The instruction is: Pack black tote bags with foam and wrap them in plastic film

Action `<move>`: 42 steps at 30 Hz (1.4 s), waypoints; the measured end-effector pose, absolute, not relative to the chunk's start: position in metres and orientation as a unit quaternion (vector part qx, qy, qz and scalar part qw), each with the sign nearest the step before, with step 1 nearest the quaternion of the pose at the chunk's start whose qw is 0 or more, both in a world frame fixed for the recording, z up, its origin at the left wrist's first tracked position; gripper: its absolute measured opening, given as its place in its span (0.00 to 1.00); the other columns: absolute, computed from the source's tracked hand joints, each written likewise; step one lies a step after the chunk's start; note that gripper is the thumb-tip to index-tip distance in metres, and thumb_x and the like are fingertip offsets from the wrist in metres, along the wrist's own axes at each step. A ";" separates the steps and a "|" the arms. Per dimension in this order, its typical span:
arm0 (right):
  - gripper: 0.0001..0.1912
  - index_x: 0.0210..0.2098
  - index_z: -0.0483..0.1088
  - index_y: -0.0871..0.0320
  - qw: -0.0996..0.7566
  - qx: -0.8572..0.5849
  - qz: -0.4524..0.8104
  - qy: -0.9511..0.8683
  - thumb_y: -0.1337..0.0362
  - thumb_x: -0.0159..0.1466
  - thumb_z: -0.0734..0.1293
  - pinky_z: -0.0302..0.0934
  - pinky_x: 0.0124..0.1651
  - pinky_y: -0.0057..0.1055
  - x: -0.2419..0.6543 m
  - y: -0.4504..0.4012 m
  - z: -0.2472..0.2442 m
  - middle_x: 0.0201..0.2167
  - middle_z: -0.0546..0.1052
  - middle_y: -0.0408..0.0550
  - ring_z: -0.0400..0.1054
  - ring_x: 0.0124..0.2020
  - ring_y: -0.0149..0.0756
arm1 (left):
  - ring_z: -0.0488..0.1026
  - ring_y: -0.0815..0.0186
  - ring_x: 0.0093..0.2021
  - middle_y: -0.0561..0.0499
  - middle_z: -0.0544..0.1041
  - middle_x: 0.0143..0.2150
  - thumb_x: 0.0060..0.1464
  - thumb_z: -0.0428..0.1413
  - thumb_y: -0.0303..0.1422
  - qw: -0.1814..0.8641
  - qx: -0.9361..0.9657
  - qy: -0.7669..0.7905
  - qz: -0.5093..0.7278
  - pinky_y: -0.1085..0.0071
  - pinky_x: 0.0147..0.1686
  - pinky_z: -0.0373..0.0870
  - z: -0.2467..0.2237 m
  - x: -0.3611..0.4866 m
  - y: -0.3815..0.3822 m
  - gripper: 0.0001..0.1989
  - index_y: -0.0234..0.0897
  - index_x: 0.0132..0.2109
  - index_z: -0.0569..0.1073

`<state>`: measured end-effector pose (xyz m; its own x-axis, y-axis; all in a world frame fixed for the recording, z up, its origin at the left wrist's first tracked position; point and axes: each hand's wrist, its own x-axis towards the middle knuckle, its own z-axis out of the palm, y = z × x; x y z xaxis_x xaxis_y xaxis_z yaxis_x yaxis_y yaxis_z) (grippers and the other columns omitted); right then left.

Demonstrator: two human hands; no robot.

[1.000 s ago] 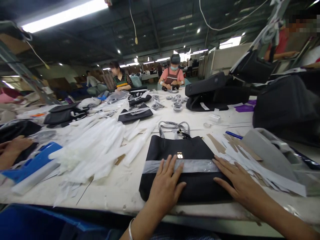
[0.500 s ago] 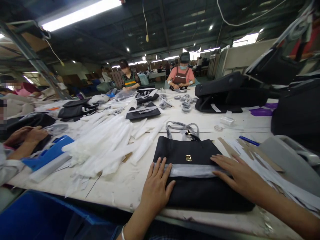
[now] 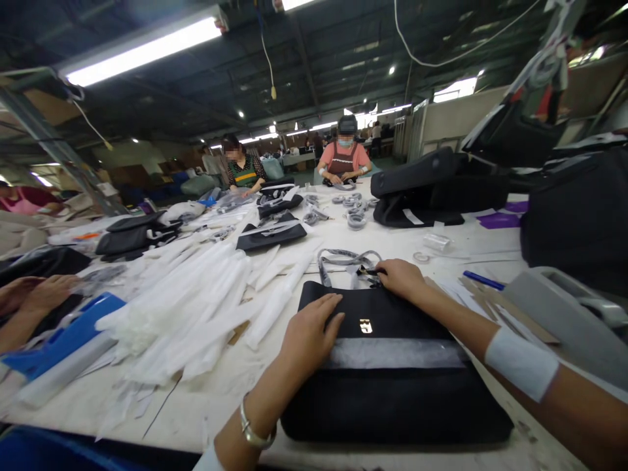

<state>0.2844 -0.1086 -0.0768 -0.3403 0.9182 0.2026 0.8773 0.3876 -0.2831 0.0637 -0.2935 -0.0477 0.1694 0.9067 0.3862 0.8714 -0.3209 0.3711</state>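
A black handbag (image 3: 392, 405) lies flat before me, its top pointing away. It has a gold clasp (image 3: 366, 326) and a strip of clear film (image 3: 397, 354) across its front. Beyond the top edge, plastic-wrapped handles (image 3: 338, 253) form a loop, with dark strap hardware beside them. My left hand (image 3: 310, 330) rests on the bag's upper left, fingers laid out and thumb apart. At the upper right edge, my right hand (image 3: 401, 278) has its fingers closed on the bag by the handle's base; the fingertips are partly hidden.
White wrapping sheets (image 3: 181, 307) heap up at left beside a blue plastic piece (image 3: 63, 333). A co-worker's hands (image 3: 44, 297) are at the far left. At right are a blue pen (image 3: 483, 280), paper strips and a grey plastic piece (image 3: 564, 320). Black bags (image 3: 436, 186) stand behind.
My right hand has moved from the film strip up to the bag's top right edge and closed there. My left hand has slid upward on the bag. The view has shifted slightly.
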 end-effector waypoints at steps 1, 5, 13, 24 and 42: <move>0.13 0.41 0.78 0.56 0.191 -0.549 0.064 -0.811 0.65 0.60 0.64 0.64 0.45 0.41 0.283 -0.106 -0.075 0.43 0.80 0.56 0.72 0.47 0.51 | 0.74 0.59 0.55 0.48 0.77 0.56 0.63 0.52 0.34 0.037 0.770 0.577 0.270 0.63 0.55 0.72 -0.044 0.067 -0.277 0.16 0.41 0.57 0.72; 0.12 0.41 0.76 0.56 0.295 -0.518 0.110 -0.796 0.62 0.62 0.63 0.65 0.45 0.36 0.271 -0.097 -0.063 0.39 0.81 0.50 0.74 0.42 0.43 | 0.75 0.58 0.52 0.45 0.77 0.54 0.60 0.55 0.30 0.056 0.762 0.590 0.261 0.62 0.55 0.69 -0.040 0.083 -0.204 0.17 0.39 0.57 0.73; 0.20 0.51 0.68 0.59 0.473 -0.389 0.304 -0.729 0.53 0.69 0.58 0.70 0.45 0.32 0.251 -0.093 -0.082 0.42 0.80 0.51 0.77 0.41 0.38 | 0.77 0.55 0.43 0.44 0.82 0.39 0.56 0.58 0.35 0.183 0.670 0.638 0.332 0.63 0.46 0.71 -0.080 0.084 -0.119 0.10 0.37 0.41 0.80; 0.17 0.49 0.75 0.59 0.208 -0.528 0.148 -0.810 0.69 0.60 0.66 0.64 0.54 0.48 0.246 -0.091 -0.119 0.47 0.79 0.59 0.72 0.50 0.53 | 0.72 0.72 0.23 0.49 0.79 0.28 0.59 0.54 0.39 0.307 0.530 0.628 0.480 0.76 0.27 0.71 -0.121 0.062 -0.104 0.14 0.33 0.34 0.78; 0.15 0.40 0.78 0.53 0.211 -0.363 0.289 -0.860 0.56 0.65 0.61 0.68 0.45 0.37 0.264 -0.105 -0.099 0.36 0.82 0.45 0.75 0.36 0.40 | 0.77 0.68 0.26 0.46 0.79 0.33 0.64 0.50 0.39 0.319 0.502 0.639 0.488 0.74 0.29 0.73 -0.123 0.055 -0.104 0.14 0.33 0.44 0.73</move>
<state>0.2643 -0.1053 -0.0994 -0.6470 0.7469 0.1536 0.5033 0.5696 -0.6498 0.0553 -0.1038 -0.1230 -0.2928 0.9526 0.0827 0.3302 0.0195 0.9437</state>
